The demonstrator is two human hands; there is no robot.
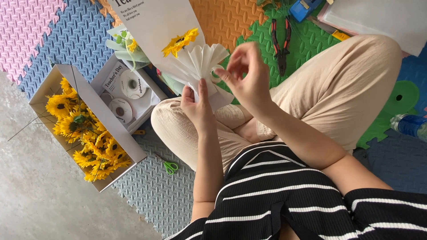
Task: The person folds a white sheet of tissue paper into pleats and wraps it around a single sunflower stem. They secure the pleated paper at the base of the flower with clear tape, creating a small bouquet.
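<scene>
Left hand (197, 106) pinches the pleated paper fan (202, 66) at its base over the lap, right hand (247, 75) nips its edge with fingertips; too loose a pinch may let the pleats spring apart, dropping the sunflower (180, 42).

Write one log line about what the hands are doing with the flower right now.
left hand: pinches white pleated paper at base | right hand: fingers at paper's edge | sunflower: on paper | box of sunflowers: beside knee

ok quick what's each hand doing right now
Left hand: closed, pinching the base of the pleated white paper fan with a yellow sunflower.
Right hand: fingers partly curled at the fan's edge; grip cannot be told.
</scene>
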